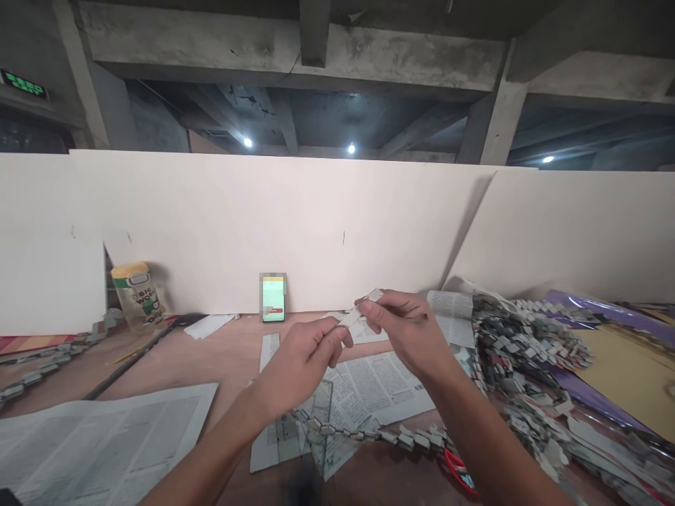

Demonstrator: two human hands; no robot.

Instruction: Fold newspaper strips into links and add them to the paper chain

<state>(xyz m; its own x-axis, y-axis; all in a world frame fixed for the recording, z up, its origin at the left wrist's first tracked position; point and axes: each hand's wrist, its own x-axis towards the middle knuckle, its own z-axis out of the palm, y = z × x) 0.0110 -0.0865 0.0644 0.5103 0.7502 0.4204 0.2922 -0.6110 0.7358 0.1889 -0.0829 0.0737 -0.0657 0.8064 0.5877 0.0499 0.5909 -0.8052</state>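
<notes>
My left hand [306, 358] and my right hand [403, 330] meet above the table, both pinching a small folded strip of newspaper [360, 311]. The strip runs between the fingertips of the two hands, tilted up to the right. Below the hands lies a sheet of newspaper [369, 393]. A chain of folded paper links [369, 432] crosses that sheet and runs to a large heap of the same chain [527, 351] at the right.
A phone [273, 298] with a lit screen leans on the white partition [316, 225]. A plastic cup with a yellow lid [138, 295] stands at the back left. More newspaper [105, 436] lies front left. Red-handled scissors [458, 471] and purple and yellow paper [622, 365] lie right.
</notes>
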